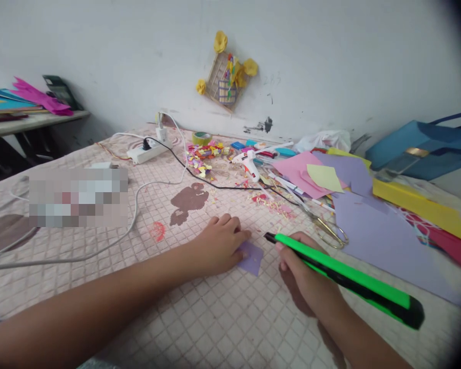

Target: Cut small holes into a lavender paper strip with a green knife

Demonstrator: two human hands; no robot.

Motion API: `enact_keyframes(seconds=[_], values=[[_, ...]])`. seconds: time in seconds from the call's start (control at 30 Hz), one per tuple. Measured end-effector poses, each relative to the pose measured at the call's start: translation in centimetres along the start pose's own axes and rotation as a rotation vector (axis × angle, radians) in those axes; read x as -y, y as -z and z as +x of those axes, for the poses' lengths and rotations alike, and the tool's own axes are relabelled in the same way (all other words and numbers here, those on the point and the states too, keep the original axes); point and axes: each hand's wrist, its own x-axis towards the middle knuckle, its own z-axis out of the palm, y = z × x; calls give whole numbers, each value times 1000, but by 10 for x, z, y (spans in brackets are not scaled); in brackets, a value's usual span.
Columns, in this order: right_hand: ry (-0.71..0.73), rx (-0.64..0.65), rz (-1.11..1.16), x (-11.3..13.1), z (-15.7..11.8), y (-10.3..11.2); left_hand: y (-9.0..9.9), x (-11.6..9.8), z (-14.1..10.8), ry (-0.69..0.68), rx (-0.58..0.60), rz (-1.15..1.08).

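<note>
Under the fingers of my left hand [223, 244] lies a small purple paper piece [252, 258], pressed flat on the quilted cloth [215, 318]. Those fingers are spread over the paper and cloth, and part of the piece is hidden beneath them. To the right, my right hand [305, 266] is closed around a green and black utility knife [353, 279]. The knife's black tip points left, a little above and to the right of the paper, and does not touch it. No bare blade can be made out.
A white glue gun [249, 165] and paper scraps [205, 156] lie behind my hands. Gold scissors [330, 230] and large purple sheets [388, 236] are at right. A black cord [215, 184] and white cable [136, 205] cross the cloth from a power strip [148, 151].
</note>
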Motion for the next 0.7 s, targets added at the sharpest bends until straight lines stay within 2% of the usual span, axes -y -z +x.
enact_keyframes(seconds=[0.13, 0.27, 0.33, 0.43, 0.5, 0.57, 0.63, 0.7], values=[[28, -71, 256, -7, 10, -6, 1, 4, 2, 2, 5, -77], [92, -34, 337, -8, 17, -8, 4, 4, 1, 22, -12, -237], [102, -2, 424, -6, 18, -7, 8, 3, 0, 52, -69, -371], [76, 91, 615, -3, 16, -2, 16, -1, -6, 114, -216, -567], [2, 182, 738, -1, 14, 1, 21, -5, -10, 107, -306, -624], [-134, 270, 822, 0, 12, 3, 26, -9, -13, 65, -378, -633], [-256, 330, 874, 1, 11, 4, 28, -13, -17, 21, -425, -636], [-319, 354, 902, 3, 11, 3, 29, -17, -19, -15, -446, -650]])
